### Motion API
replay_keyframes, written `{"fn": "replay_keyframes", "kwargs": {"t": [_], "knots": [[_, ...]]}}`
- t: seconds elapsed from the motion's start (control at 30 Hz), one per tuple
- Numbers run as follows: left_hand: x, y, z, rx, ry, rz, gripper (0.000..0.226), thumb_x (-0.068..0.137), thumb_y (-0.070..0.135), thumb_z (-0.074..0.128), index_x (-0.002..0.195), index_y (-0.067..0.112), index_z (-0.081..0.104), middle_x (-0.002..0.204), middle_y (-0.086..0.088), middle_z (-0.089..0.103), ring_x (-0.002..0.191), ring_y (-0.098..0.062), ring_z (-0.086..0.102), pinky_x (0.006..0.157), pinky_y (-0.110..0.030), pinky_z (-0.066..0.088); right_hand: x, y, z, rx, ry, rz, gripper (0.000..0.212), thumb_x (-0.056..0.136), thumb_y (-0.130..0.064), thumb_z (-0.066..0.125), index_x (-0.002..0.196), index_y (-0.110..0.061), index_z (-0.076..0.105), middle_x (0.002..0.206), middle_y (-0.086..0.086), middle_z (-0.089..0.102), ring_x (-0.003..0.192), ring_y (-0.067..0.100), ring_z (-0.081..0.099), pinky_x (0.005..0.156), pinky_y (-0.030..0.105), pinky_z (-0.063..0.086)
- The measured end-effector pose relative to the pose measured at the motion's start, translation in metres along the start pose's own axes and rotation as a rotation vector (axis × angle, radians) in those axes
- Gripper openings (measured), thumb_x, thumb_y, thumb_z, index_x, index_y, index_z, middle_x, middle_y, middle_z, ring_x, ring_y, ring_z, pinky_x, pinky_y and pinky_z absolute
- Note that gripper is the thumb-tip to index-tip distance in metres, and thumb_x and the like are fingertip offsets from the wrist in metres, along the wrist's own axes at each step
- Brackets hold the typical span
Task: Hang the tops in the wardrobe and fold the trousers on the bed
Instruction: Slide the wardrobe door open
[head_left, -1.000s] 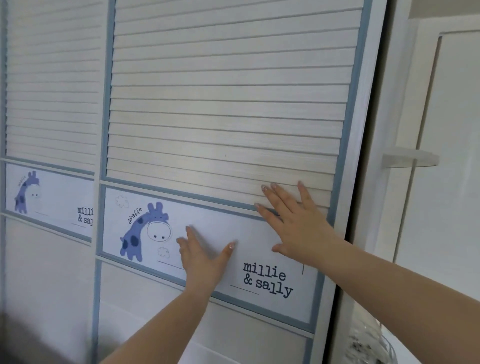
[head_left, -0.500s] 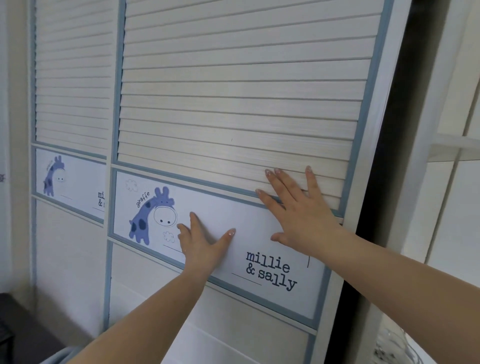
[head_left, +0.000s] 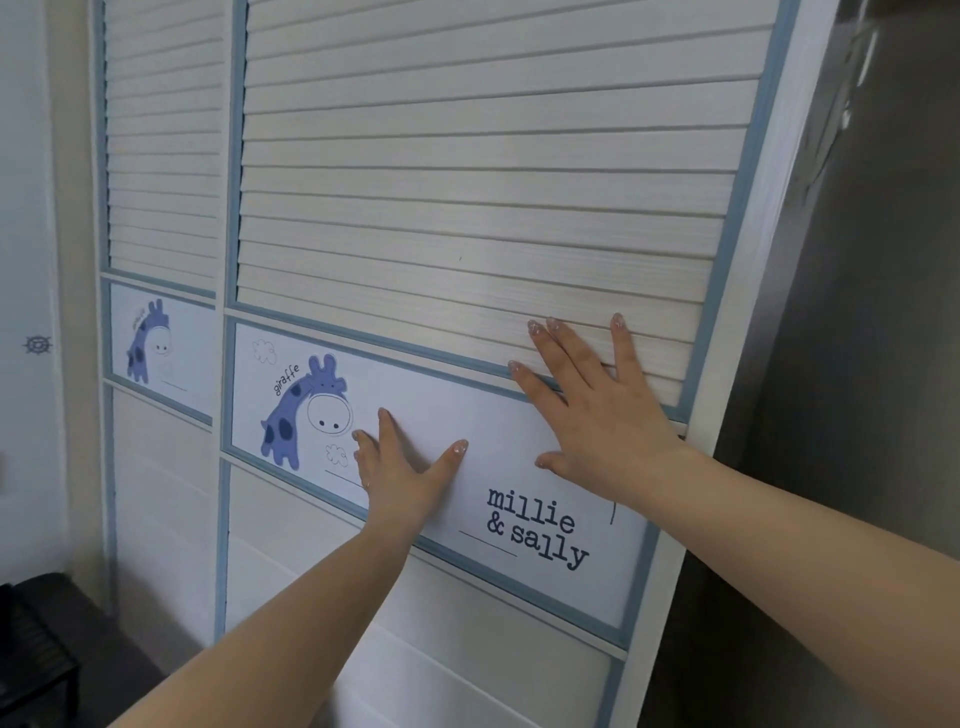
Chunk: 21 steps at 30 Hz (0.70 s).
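Note:
A white sliding wardrobe door with slats, blue trim and a giraffe panel fills the view. My left hand presses flat on the panel beside the giraffe picture. My right hand lies flat with spread fingers across the lower slats and the panel, near the door's right edge. To the right of that edge the wardrobe opening is dark, and its inside is not clear. No tops or trousers are visible.
A second, similar door sits behind on the left. A pale wall with a small wheel sticker is at the far left. A dark piece of furniture stands at the lower left.
With both hands pressed on it, the door has slid left. The dark gap at its right edge has widened and now covers the white shelf seen earlier.

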<state>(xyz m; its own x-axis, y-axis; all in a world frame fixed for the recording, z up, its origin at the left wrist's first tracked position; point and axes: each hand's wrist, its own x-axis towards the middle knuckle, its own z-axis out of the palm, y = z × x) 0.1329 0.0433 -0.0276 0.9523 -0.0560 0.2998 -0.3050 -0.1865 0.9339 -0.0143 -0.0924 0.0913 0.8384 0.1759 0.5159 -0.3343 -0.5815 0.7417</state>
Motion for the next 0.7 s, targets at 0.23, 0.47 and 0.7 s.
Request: {"fn": "replay_keyframes", "kwargs": {"t": [0.23, 0.47, 0.7], "knots": [[0.034, -0.021, -0.026, -0.007, 0.019, -0.013, 0.108, 0.073, 0.067, 0.064, 0.151, 0.036, -0.003, 0.160, 0.003, -0.013, 0.148, -0.025, -0.004, 0.118, -0.052, 0.012, 0.040, -0.031, -0.006, 0.005, 0.014, -0.014, 0.096, 0.084, -0.070, 0.039, 0.150, -0.020, -0.009, 0.155, 0.017, -0.021, 0.142, 0.032, -0.023, 0.101, 0.067, -0.024], [0.047, -0.025, -0.039, 0.038, -0.007, 0.074, 0.109, 0.072, 0.066, 0.065, 0.152, 0.033, -0.003, 0.160, 0.002, -0.013, 0.148, -0.024, -0.005, 0.117, -0.047, 0.009, 0.076, -0.059, -0.014, 0.041, 0.028, -0.027, 0.093, 0.087, -0.067, 0.038, 0.151, -0.019, -0.009, 0.155, 0.017, -0.022, 0.143, 0.032, -0.023, 0.100, 0.067, -0.024], [0.009, -0.003, -0.035, 0.031, -0.174, 0.406, 0.112, 0.063, 0.072, 0.056, 0.147, 0.038, -0.011, 0.158, 0.006, -0.021, 0.145, -0.009, -0.016, 0.116, -0.035, 0.001, 0.108, -0.084, -0.024, 0.054, 0.026, -0.047, 0.083, 0.093, -0.058, 0.036, 0.151, -0.019, -0.008, 0.156, 0.016, -0.022, 0.143, 0.031, -0.022, 0.098, 0.065, -0.025]]}}
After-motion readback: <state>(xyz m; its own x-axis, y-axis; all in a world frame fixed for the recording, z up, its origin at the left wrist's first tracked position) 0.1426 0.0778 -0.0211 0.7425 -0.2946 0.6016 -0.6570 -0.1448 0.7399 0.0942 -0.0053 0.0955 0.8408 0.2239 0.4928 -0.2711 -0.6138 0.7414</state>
